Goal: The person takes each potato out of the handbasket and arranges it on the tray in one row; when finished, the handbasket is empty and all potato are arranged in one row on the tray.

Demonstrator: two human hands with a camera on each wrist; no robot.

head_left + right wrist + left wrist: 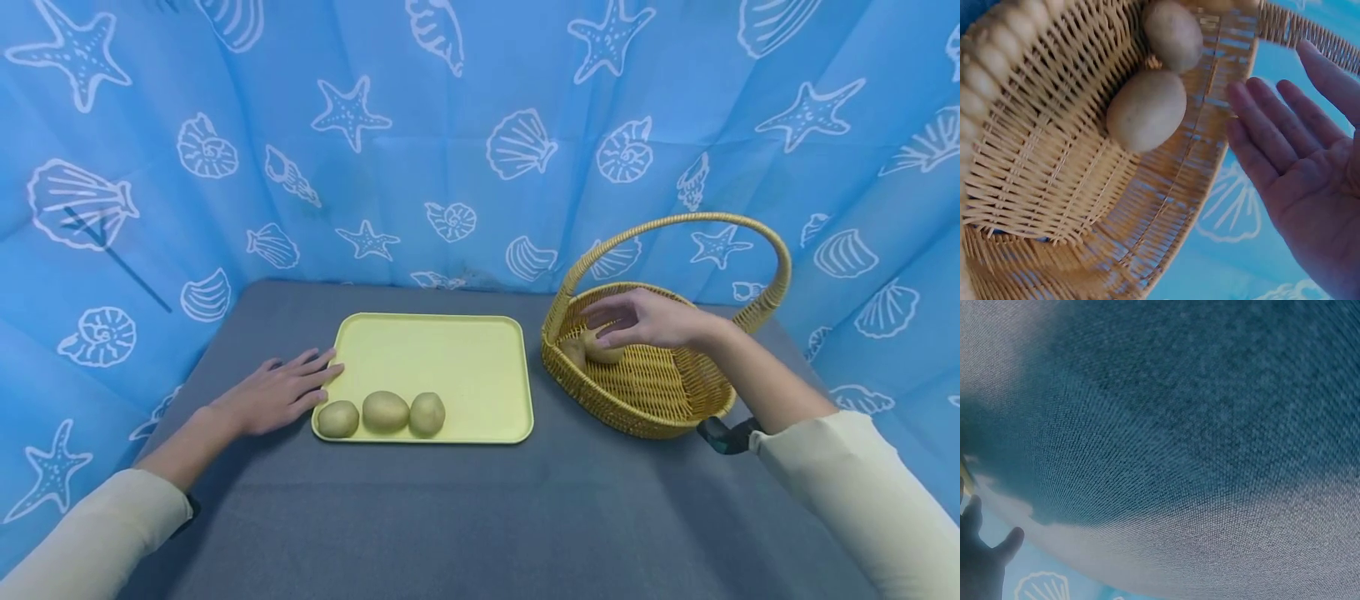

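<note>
On the yellow tray (435, 358), three potatoes lie in a row along the near edge: a left potato (338, 419), a middle potato (386, 412) and a right potato (427, 414). My left hand (277, 393) rests at the tray's left edge, fingers spread over the rim; only its dark outline (982, 556) enters the left wrist view. Over the wicker basket (600, 407) hovers my right hand (648, 318), holding nothing, with fingers extended in the right wrist view. Two potatoes, one larger (1147, 111) and one beside it (1174, 36), lie against the basket's inner wall.
A tall arched basket handle (678, 218) rises behind my right hand. Grey cloth (480, 517) covers the table. Blue curtains (450, 125) with white shell prints hang behind it and at both sides.
</note>
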